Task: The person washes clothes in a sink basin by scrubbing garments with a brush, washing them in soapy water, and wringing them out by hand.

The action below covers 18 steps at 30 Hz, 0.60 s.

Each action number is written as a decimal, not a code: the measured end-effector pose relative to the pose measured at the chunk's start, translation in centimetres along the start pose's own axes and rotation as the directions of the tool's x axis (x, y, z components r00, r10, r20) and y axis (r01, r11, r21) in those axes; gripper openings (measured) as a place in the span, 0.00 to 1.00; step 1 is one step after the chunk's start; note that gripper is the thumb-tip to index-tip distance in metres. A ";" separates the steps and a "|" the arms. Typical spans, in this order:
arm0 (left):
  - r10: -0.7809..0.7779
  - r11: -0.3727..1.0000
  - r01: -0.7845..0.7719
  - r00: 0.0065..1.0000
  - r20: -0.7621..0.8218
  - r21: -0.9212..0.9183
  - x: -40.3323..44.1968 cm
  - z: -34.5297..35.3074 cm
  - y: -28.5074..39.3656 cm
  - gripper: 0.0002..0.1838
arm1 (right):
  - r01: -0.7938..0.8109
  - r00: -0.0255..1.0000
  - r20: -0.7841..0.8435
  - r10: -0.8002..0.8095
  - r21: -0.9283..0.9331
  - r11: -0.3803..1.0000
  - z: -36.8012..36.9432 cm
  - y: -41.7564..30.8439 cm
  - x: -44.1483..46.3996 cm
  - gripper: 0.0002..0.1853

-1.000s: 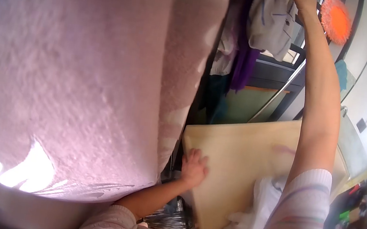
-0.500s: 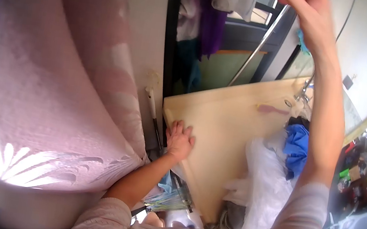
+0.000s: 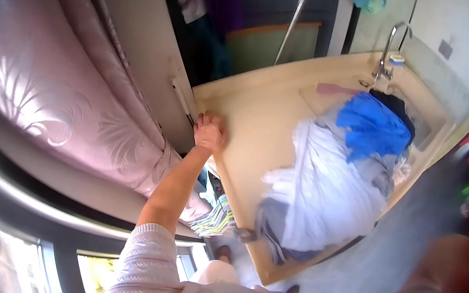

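Note:
My left hand [image 3: 210,133] lies on the left edge of a beige washing counter [image 3: 250,124], fingers spread and holding nothing. My right hand [image 3: 467,272] is a reddish blur at the right edge of view, close to the camera, so its fingers cannot be made out. A heap of laundry lies on the counter. It includes a white cloth [image 3: 324,196], a bright blue cloth [image 3: 373,128] and, at the front, a grey-blue piece [image 3: 275,219]. A black cloth [image 3: 395,105] shows behind the blue one, by the basin.
A chrome faucet [image 3: 386,54] stands at the back, with a pinkish brush [image 3: 337,90] near it. A pink curtain [image 3: 83,105] hangs on the left. A metal pole [image 3: 293,22] leans behind the counter. Grey floor [image 3: 344,266] lies at front right.
My right hand has come down from high above the counter to the right edge of view. The view has shifted, showing more laundry and the faucet. My left hand stays on the counter edge.

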<state>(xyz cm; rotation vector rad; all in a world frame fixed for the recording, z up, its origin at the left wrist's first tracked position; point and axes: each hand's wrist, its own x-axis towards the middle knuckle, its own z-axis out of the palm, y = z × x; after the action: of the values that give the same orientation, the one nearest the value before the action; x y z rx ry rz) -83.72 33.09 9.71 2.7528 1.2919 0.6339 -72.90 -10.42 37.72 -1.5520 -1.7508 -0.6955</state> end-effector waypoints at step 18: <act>0.112 0.807 -0.273 0.941 -0.319 -0.523 -1.6 -14.0 17.1 0.19 | -0.415 0.891 0.032 0.453 -0.351 0.840 -28.4 12.7 -21.0 0.12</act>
<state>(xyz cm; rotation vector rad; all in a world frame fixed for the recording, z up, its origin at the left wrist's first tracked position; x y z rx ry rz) -77.46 18.81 25.43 2.3577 0.6800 1.2240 -55.20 -43.55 38.32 -2.1730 -1.3177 -0.7045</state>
